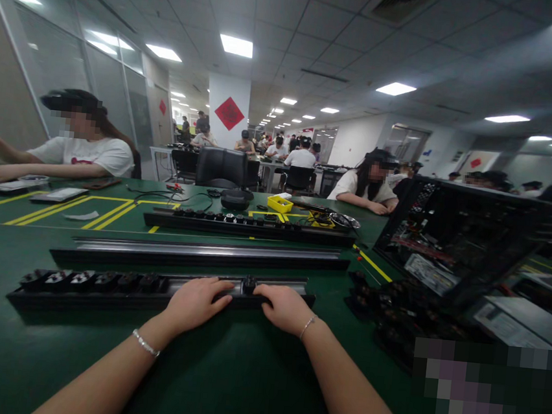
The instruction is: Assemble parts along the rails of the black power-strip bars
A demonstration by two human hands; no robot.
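Observation:
A long black rail [95, 302] with a channel lies in front of me, with several small black blocks seated along its left part. My left hand [197, 303] grips the rail near its middle, fingers over the channel and thumb at the front side. One small black block [248, 285] sits in the channel between my two hands. My right hand [287, 308] is closed at that block's right side, fingertips against it. The undersides of the fingers are hidden on both hands.
A second rail [203, 251] and a third, filled rail [249, 226] lie behind. To the right are a heap of black blocks [393, 309] and an open computer case [449, 237]. A yellow tray [279, 203] stands farther back. Co-workers sit across the green table [108, 373].

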